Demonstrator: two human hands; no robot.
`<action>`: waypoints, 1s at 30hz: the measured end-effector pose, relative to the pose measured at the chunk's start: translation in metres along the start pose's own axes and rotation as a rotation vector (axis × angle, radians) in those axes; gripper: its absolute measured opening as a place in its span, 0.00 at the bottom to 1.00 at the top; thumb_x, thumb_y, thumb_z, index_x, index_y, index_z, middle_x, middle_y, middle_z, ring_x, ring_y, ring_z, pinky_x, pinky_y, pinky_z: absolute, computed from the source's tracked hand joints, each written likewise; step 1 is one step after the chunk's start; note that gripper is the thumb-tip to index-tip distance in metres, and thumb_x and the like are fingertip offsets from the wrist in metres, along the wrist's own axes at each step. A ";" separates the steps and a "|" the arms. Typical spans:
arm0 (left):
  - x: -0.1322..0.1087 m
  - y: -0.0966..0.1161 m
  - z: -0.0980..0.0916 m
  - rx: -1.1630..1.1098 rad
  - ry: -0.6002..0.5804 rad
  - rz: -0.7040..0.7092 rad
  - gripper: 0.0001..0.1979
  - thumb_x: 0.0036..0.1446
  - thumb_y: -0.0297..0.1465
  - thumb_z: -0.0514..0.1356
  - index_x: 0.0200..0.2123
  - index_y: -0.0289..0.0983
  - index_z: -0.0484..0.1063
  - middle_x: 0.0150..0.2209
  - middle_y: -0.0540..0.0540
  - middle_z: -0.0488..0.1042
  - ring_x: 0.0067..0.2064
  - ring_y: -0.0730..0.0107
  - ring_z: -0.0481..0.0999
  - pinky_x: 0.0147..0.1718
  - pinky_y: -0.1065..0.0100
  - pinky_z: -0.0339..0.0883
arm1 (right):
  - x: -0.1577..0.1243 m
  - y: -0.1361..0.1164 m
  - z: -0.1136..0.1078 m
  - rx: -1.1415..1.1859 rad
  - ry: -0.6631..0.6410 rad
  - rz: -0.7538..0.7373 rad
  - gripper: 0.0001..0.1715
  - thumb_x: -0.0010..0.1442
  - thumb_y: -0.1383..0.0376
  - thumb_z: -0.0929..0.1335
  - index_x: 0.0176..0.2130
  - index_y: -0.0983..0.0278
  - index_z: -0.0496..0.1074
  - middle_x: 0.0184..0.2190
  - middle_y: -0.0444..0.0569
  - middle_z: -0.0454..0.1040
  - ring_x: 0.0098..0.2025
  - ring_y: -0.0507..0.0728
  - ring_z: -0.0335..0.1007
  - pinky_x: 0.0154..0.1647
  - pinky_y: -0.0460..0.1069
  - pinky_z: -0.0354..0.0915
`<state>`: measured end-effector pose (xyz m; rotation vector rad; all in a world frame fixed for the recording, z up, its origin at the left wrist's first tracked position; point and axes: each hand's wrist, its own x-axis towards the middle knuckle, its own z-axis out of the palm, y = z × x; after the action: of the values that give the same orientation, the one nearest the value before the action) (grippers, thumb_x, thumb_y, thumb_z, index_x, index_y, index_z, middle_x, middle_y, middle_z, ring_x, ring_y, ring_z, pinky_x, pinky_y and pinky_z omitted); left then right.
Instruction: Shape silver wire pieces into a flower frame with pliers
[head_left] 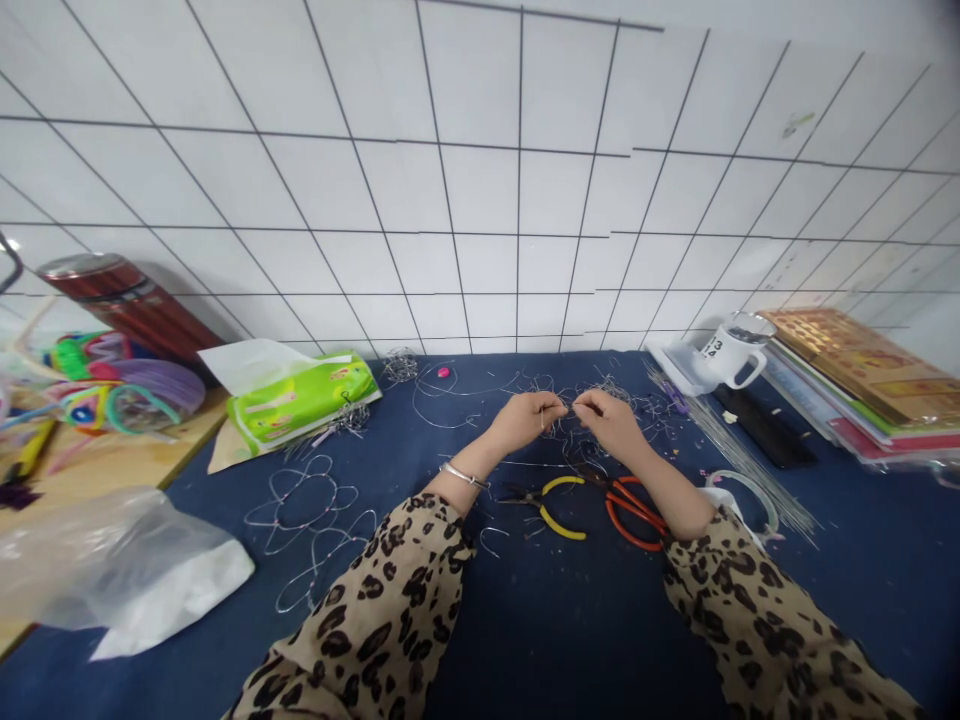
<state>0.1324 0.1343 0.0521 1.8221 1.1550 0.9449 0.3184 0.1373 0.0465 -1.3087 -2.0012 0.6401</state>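
Note:
My left hand point(527, 421) and my right hand point(609, 424) meet over the middle of the blue tabletop, fingertips close together. Each is closed in a pinch on a thin wire point(551, 428), which is mostly hidden and hard to separate from the tangle behind. Loose silvery wire point(615, 392) lies heaped just beyond my fingers. Below my hands rest pliers with yellow handles point(564, 510), and beside them a red-handled tool point(634, 512), partly under my right forearm. Flower-shaped wire loops with small beads point(304, 503) lie left of my left arm.
A green tissue pack point(304, 400), a plastic bag point(142, 570) and a red flask point(135, 305) are at left. At right stand a white mug point(731, 352), straight wires point(750, 465), a black case point(765, 425) and stacked books point(862, 375). A tiled wall point(480, 190) closes the back.

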 end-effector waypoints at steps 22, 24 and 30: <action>0.001 -0.015 -0.007 -0.467 -0.240 -0.102 0.09 0.51 0.28 0.60 0.38 0.33 0.68 0.30 0.44 0.75 0.34 0.69 0.76 0.34 0.65 0.70 | 0.002 0.013 0.001 0.346 0.039 0.115 0.14 0.56 0.55 0.62 0.34 0.63 0.67 0.28 0.46 0.70 0.27 0.51 0.65 0.27 0.46 0.62; 0.000 -0.013 -0.011 -0.506 -0.236 -0.105 0.09 0.53 0.29 0.58 0.38 0.32 0.68 0.33 0.41 0.75 0.36 0.68 0.76 0.38 0.63 0.69 | 0.004 0.016 0.001 0.256 0.105 0.099 0.12 0.54 0.57 0.64 0.32 0.63 0.67 0.28 0.45 0.70 0.26 0.51 0.63 0.28 0.46 0.62; -0.001 -0.011 -0.011 -0.502 -0.256 -0.120 0.08 0.52 0.27 0.58 0.37 0.33 0.67 0.34 0.42 0.75 0.37 0.68 0.77 0.37 0.65 0.70 | 0.001 0.013 0.001 0.373 0.147 0.114 0.14 0.56 0.56 0.63 0.35 0.63 0.68 0.22 0.44 0.67 0.23 0.51 0.62 0.25 0.46 0.61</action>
<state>0.1182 0.1388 0.0472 1.4013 0.7735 0.8141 0.3251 0.1429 0.0372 -1.2069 -1.6041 0.8946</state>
